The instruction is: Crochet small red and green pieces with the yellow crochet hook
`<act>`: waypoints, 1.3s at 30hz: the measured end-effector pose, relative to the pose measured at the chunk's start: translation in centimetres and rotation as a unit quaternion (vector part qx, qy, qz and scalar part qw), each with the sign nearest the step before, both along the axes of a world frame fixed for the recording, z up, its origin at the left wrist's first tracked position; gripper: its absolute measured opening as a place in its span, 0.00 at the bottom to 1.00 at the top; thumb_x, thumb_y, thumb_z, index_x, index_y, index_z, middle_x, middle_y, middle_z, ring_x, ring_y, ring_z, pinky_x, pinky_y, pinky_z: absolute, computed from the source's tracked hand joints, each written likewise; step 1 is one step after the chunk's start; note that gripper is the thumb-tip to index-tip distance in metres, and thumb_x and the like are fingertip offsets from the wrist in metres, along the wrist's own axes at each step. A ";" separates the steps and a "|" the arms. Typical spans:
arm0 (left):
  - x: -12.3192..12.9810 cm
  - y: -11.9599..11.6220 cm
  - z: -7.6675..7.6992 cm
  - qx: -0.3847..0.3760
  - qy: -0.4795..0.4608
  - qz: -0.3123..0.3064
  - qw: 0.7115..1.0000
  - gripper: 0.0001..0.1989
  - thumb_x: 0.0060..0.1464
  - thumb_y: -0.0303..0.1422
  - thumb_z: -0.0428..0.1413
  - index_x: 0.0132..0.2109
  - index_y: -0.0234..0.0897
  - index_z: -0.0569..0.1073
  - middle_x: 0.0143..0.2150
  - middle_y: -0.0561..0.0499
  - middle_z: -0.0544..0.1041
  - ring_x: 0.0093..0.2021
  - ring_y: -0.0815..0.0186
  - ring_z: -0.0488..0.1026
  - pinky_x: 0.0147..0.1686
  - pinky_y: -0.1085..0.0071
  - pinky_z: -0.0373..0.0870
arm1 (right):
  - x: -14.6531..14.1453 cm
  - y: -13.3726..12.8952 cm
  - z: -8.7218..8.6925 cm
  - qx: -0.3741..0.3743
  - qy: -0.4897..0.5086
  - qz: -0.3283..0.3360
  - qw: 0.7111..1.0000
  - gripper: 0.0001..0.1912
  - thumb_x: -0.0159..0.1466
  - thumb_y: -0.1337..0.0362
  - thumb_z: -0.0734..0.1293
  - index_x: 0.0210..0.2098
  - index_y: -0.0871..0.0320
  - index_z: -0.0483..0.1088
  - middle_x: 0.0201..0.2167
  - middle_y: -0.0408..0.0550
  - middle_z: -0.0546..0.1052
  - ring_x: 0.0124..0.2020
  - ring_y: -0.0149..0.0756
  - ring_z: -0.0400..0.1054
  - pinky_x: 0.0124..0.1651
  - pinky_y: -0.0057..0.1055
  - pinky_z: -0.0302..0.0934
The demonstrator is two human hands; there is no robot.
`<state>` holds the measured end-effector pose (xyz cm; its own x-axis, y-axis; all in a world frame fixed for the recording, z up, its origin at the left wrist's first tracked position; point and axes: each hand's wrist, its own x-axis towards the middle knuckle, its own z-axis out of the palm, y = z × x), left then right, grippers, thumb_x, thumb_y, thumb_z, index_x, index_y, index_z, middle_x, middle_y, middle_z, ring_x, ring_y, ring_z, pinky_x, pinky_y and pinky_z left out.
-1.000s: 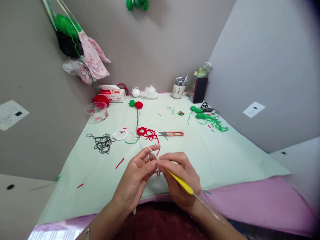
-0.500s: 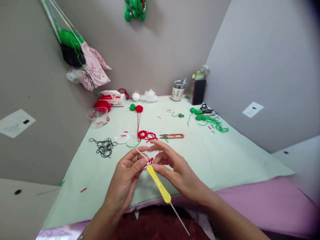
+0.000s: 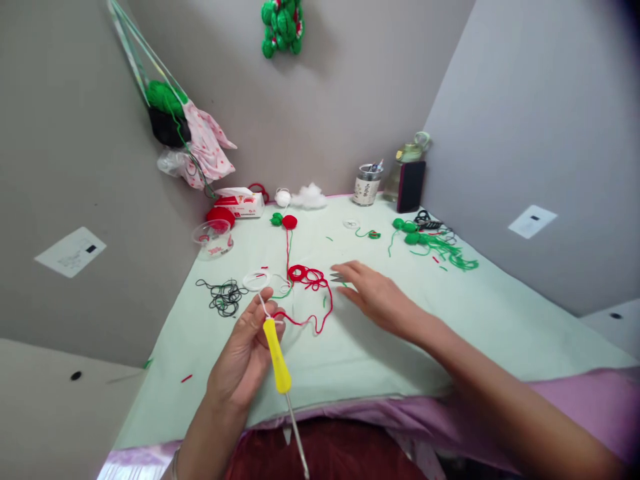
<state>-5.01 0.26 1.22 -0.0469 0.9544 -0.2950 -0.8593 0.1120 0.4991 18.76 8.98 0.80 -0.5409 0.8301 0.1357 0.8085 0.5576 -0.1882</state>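
Observation:
My left hand is closed on a small white and red crochet piece, mostly hidden by the fingers, and the top of a yellow-handled crochet hook. The hook's bare metal shaft points down toward my lap. White yarn rises over the fingertips. Red yarn runs from the piece to a loose red coil on the table. My right hand reaches over the thread snips, its thumb and fingers apart on either side. Only the snips' blade tips show; the hand covers their handle.
Black yarn and a white coil lie left of centre. A plastic cup, tissue box, stuffing, pen tin and phone stand along the back. Green crochet pieces lie at right.
My right hand has left the crochet piece and moved right to the snips, which lie where they were. My left hand keeps the piece and hook, the hook now hanging more steeply.

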 end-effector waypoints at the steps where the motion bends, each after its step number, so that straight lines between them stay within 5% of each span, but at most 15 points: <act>1: -0.1 0.0 -0.2 0.011 -0.025 0.011 1.000 0.11 0.56 0.18 0.66 0.45 0.34 0.81 0.31 0.54 0.76 0.30 0.74 0.75 0.32 0.81 0.77 | 0.5 1.1 -0.5 0.003 -0.041 -0.026 0.999 0.18 0.74 0.73 0.61 0.60 0.61 0.71 0.55 0.63 0.79 0.54 0.49 0.75 0.54 0.43 0.69; 6: -0.1 0.0 -0.8 0.048 -0.084 0.036 0.995 0.12 0.55 0.21 0.70 0.44 0.35 0.80 0.29 0.56 0.74 0.30 0.74 0.72 0.32 0.81 0.75 | 1.8 3.8 -2.2 -0.004 -0.090 -0.052 0.995 0.14 0.71 0.77 0.58 0.43 0.64 0.75 0.44 0.64 0.78 0.47 0.52 0.74 0.50 0.42 0.66; 11: 0.0 0.2 -0.3 0.064 -0.051 0.048 0.995 0.17 0.45 0.23 0.77 0.40 0.36 0.80 0.26 0.59 0.72 0.29 0.75 0.71 0.32 0.83 0.74 | 2.4 2.0 -2.0 -0.031 -0.041 -0.061 0.997 0.17 0.72 0.74 0.55 0.52 0.63 0.72 0.48 0.61 0.77 0.41 0.43 0.76 0.44 0.36 0.68; 13: 0.0 0.3 -0.2 0.059 -0.021 0.058 0.996 0.19 0.41 0.24 0.79 0.38 0.37 0.81 0.27 0.59 0.74 0.31 0.75 0.74 0.34 0.83 0.75 | 2.0 -0.1 -1.3 -0.085 0.099 -0.017 0.991 0.19 0.75 0.70 0.53 0.58 0.60 0.70 0.48 0.55 0.78 0.45 0.40 0.76 0.51 0.36 0.70; 16: 0.4 0.2 -0.2 0.065 0.018 0.068 0.995 0.19 0.38 0.26 0.80 0.36 0.38 0.81 0.28 0.58 0.75 0.31 0.74 0.75 0.34 0.82 0.76 | 0.2 -4.4 0.1 -0.200 0.328 0.027 0.923 0.21 0.77 0.53 0.58 0.59 0.55 0.73 0.44 0.51 0.82 0.47 0.43 0.77 0.53 0.38 0.71; 22: 0.9 -0.5 -0.5 0.088 0.032 0.029 0.995 0.18 0.41 0.30 0.80 0.37 0.40 0.81 0.27 0.59 0.73 0.28 0.74 0.73 0.31 0.81 0.76 | -4.8 -9.7 0.4 -0.344 0.479 0.050 0.806 0.27 0.76 0.44 0.58 0.53 0.55 0.80 0.40 0.49 0.80 0.42 0.39 0.73 0.50 0.33 0.68; 29: 0.5 -0.6 -0.2 0.102 0.016 0.044 0.994 0.18 0.41 0.28 0.80 0.35 0.40 0.80 0.26 0.59 0.71 0.29 0.74 0.73 0.32 0.82 0.76 | -6.1 -10.5 -1.1 -0.396 0.536 0.000 0.746 0.32 0.73 0.37 0.59 0.48 0.59 0.78 0.28 0.41 0.64 0.30 0.33 0.58 0.34 0.30 0.57; 39: 1.0 -0.8 -0.4 0.108 0.054 0.026 0.992 0.18 0.41 0.30 0.80 0.34 0.41 0.78 0.25 0.60 0.67 0.27 0.73 0.67 0.28 0.81 0.71 | -6.6 -10.9 -0.7 -0.411 0.566 0.003 0.715 0.33 0.71 0.36 0.61 0.48 0.60 0.77 0.26 0.39 0.61 0.27 0.31 0.52 0.31 0.30 0.53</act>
<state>-4.02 -0.58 0.84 -0.1175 0.9903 -0.0742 -0.8007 -0.0503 0.5969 12.14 -1.94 0.08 -0.4741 0.8794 -0.0428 -0.1220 -0.1137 -0.9860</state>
